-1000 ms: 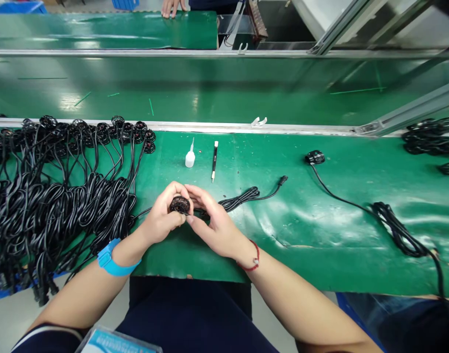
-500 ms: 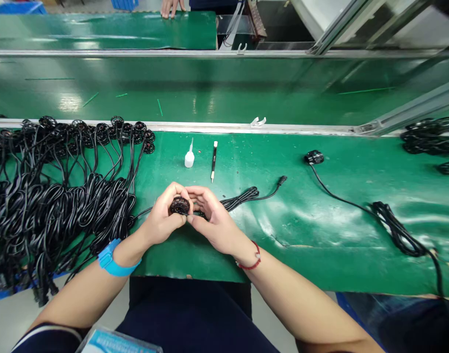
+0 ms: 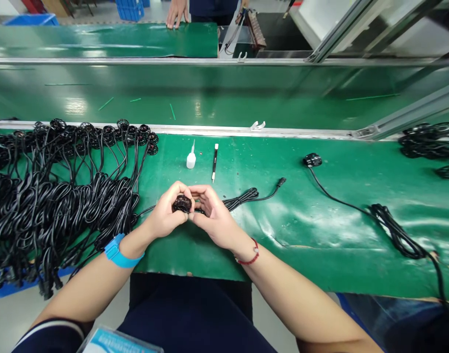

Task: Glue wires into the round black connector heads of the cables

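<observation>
Between thumb and fingers, my left hand (image 3: 167,212) grips a round black cable reel (image 3: 182,203), its ribbed face partly covered by the fingers. My right hand (image 3: 214,215) meets it from the right, thumb and fingertips pressed at the reel's edge; what lies inside its curl is mostly hidden. A black cord runs left from under my left hand. To the right of my right hand lies a tied bundle of black cable (image 3: 242,198) ending in a small plug (image 3: 281,182). Beyond the hands are a white dropper bottle (image 3: 191,159) and a black-and-white pen (image 3: 214,164).
Many similar corded parts (image 3: 59,211) are heaped on the left of the green table (image 3: 283,267). Another black round part (image 3: 312,159) with its coiled cord (image 3: 393,230) lies right. A metal rail (image 3: 210,131) crosses behind. Another person's hand (image 3: 177,13) rests on the far bench.
The camera view has shifted slightly, so the scene sits a little lower and further right at the left side. Both hands keep their hold at the reel with little visible movement.
</observation>
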Demonstrator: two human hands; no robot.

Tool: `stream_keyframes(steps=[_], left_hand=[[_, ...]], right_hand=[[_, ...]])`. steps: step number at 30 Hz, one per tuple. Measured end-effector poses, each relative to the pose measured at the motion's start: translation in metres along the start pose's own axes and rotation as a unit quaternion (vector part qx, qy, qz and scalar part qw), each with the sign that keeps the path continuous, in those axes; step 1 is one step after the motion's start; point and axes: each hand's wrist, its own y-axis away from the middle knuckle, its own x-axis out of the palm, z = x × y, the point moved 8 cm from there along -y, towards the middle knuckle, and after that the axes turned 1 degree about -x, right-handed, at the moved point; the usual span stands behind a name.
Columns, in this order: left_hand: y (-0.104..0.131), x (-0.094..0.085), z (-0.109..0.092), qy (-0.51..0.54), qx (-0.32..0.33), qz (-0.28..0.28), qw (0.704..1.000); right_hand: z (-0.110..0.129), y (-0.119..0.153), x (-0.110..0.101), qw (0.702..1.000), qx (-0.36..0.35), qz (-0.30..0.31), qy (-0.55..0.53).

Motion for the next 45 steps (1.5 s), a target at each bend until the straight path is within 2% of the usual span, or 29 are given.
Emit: stream_keyframes(steps=[15, 19, 21, 24, 26, 29, 31, 33, 37, 41, 45], left_hand=[[-0.001, -0.001, 0.006, 0.048, 0.024, 0.010, 0.998], [-0.001, 0.001, 0.011, 0.073, -0.013, -0.004, 0.997], [-0.001, 0.001, 0.015, 0.087, -0.041, -0.018, 0.995], [-0.003, 0.000, 0.016, 0.118, -0.060, -0.040, 0.990], [-0.005, -0.004, 0.013, 0.133, -0.055, -0.056, 0.988], [-0.005, -0.016, 0.008, 0.141, -0.046, -0.097, 0.984], [-0.004, -0.022, 0.005, 0.144, -0.039, -0.125, 0.981], [-0.004, -0.022, 0.002, 0.148, -0.035, -0.126, 0.980], [-0.002, -0.013, 0.001, 0.154, -0.047, -0.102, 0.982], [-0.001, -0.012, 0.003, 0.175, -0.059, -0.094, 0.978], [-0.002, -0.016, 0.005, 0.197, -0.070, -0.107, 0.972]], right_hand=[[-0.001, -0.002, 0.000, 0.999, -0.028, -0.009, 0.015], [-0.004, -0.004, -0.003, 1.000, -0.017, -0.012, 0.017], [-0.004, -0.006, -0.005, 1.000, -0.009, 0.006, 0.021], [0.008, -0.007, -0.010, 0.994, -0.037, 0.051, 0.090], [0.021, -0.005, -0.018, 0.983, -0.065, 0.056, 0.161], [0.039, 0.001, -0.032, 0.955, -0.088, 0.027, 0.282], [0.048, 0.009, -0.039, 0.919, -0.099, 0.007, 0.381], [0.049, 0.018, -0.044, 0.877, -0.100, -0.015, 0.469], [0.030, 0.039, -0.053, 0.813, -0.073, -0.059, 0.574], [0.005, 0.054, -0.052, 0.761, -0.063, -0.073, 0.642], [-0.003, 0.059, -0.052, 0.726, -0.065, -0.094, 0.678]])
